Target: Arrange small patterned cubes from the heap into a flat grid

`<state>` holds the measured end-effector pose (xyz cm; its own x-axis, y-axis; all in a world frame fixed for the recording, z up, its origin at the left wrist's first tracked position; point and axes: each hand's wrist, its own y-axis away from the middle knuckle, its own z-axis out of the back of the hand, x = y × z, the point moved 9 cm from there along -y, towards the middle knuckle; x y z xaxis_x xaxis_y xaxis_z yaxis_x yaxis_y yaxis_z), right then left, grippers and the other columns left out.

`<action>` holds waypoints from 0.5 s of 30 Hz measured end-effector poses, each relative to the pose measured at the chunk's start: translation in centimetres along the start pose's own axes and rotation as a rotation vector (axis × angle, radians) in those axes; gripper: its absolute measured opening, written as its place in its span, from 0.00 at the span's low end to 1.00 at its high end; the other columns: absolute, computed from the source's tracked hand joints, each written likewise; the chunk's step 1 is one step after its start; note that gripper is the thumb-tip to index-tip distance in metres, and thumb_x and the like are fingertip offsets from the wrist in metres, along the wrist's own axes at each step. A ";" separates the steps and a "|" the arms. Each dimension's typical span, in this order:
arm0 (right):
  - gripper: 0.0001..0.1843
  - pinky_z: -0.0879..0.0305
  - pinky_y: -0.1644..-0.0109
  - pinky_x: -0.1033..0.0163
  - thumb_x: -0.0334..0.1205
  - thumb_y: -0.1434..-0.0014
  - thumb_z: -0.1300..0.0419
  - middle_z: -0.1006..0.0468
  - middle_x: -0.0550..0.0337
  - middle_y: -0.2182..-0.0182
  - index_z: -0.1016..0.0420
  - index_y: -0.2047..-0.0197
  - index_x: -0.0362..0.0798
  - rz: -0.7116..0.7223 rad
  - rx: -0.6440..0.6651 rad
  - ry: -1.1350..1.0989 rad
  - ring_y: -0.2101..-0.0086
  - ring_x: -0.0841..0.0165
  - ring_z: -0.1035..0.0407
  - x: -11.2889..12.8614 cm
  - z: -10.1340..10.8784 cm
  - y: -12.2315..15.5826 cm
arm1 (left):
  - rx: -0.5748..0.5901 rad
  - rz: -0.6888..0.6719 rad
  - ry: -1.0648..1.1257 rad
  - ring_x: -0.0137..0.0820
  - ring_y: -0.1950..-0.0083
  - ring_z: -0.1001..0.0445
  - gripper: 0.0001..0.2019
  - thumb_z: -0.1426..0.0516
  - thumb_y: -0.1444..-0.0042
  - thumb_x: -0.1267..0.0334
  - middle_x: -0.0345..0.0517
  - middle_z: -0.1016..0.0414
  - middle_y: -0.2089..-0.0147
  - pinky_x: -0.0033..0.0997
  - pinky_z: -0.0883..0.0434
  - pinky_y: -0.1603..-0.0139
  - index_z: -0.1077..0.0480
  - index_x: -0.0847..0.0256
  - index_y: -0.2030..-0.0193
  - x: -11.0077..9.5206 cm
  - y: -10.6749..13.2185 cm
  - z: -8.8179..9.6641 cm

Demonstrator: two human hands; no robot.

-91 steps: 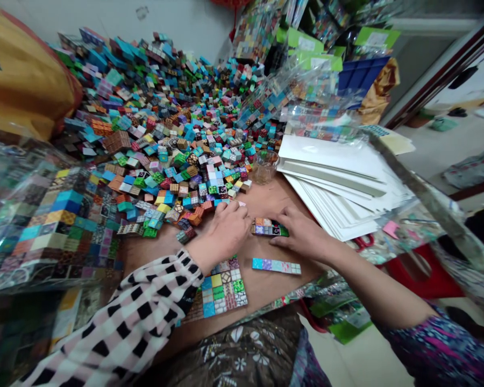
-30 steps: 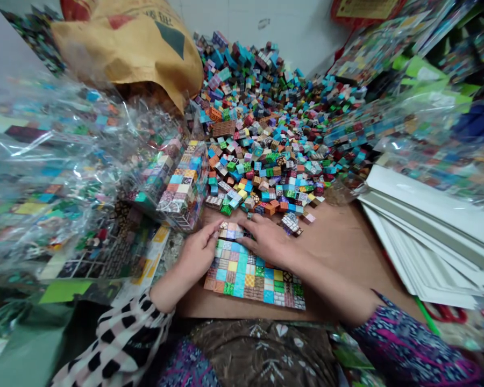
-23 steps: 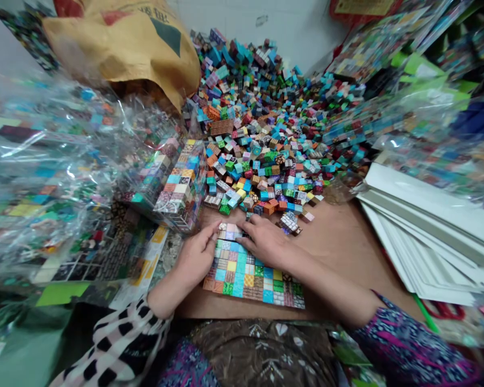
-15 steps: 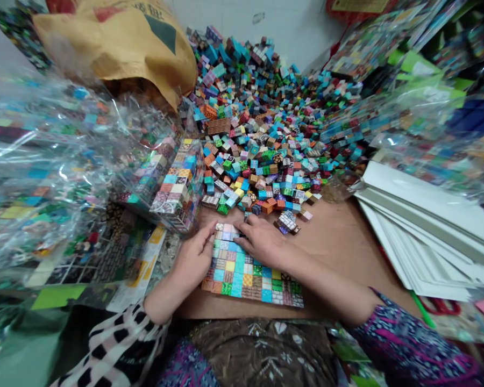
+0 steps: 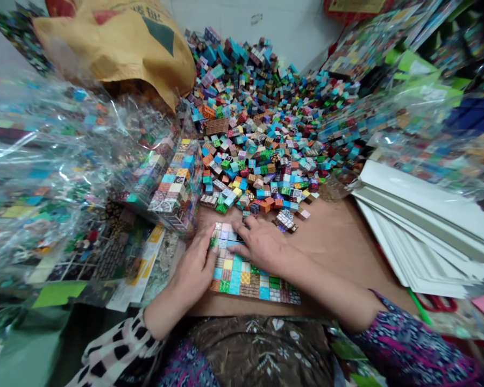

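Observation:
A flat mat of small patterned cubes [image 5: 250,279] lies on the brown table [image 5: 339,247] right in front of me. My left hand [image 5: 193,269] rests against the mat's left edge, fingers stretched along it. My right hand [image 5: 262,244] lies flat on the mat's far part, fingers spread and pressing on the top rows. Neither hand holds a loose cube. Just beyond my fingers begins a big heap of loose coloured cubes [image 5: 258,134].
Clear plastic bags packed with cube blocks [image 5: 64,177] crowd the left side, with a yellow sack [image 5: 121,48] behind them. A stack of white cards [image 5: 423,231] sits at the right, more bagged sets [image 5: 407,118] beyond it. A small cluster of cubes [image 5: 285,220] lies near my right hand.
Three seconds ago my hands worked short cube strips farther right. Since then both have settled on the joined mat, and over the last second they slid slightly toward me along it.

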<state>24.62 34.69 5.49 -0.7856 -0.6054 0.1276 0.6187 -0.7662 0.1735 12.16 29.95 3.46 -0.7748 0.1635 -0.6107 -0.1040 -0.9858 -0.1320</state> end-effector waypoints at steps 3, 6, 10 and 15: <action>0.36 0.36 0.50 0.50 0.62 0.34 0.52 0.29 0.43 0.47 0.37 0.34 0.44 0.048 -0.015 -0.014 0.51 0.50 0.35 0.4 -0.4 0.4 | 0.080 -0.077 -0.189 0.44 0.27 0.47 0.27 0.57 0.32 0.54 0.57 0.44 0.29 0.55 0.45 0.29 0.41 0.66 0.32 -0.7 0.8 -0.9; 0.36 0.37 0.49 0.49 0.61 0.33 0.53 0.29 0.43 0.46 0.37 0.33 0.43 0.051 -0.032 -0.040 0.51 0.51 0.35 0.3 -0.7 0.7 | 0.170 -0.119 -0.353 0.49 0.27 0.49 0.29 0.58 0.32 0.49 0.58 0.45 0.29 0.62 0.48 0.30 0.40 0.66 0.32 -0.8 1.8 -1.7; 0.30 0.37 0.48 0.50 0.54 0.32 0.49 0.29 0.45 0.45 0.36 0.35 0.44 0.048 -0.071 -0.059 0.50 0.51 0.36 0.2 0.0 0.7 | 0.168 -0.278 -0.470 0.49 0.25 0.55 0.39 0.54 0.38 0.37 0.56 0.49 0.27 0.61 0.60 0.28 0.46 0.62 0.29 -1.6 3.2 -1.9; 0.28 0.37 0.48 0.50 0.51 0.33 0.47 0.27 0.48 0.45 0.35 0.36 0.44 0.073 -0.027 -0.062 0.51 0.52 0.34 0.6 0.5 1.0 | 0.200 -0.330 -0.585 0.46 0.26 0.53 0.43 0.53 0.42 0.33 0.55 0.49 0.27 0.54 0.62 0.27 0.48 0.60 0.28 -1.7 4.1 -2.8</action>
<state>24.75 33.67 6.21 -0.7371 -0.6458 0.1991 0.6733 -0.7268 0.1358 14.76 25.76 1.76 -0.8853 0.4637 -0.0356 -0.4614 -0.8853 -0.0574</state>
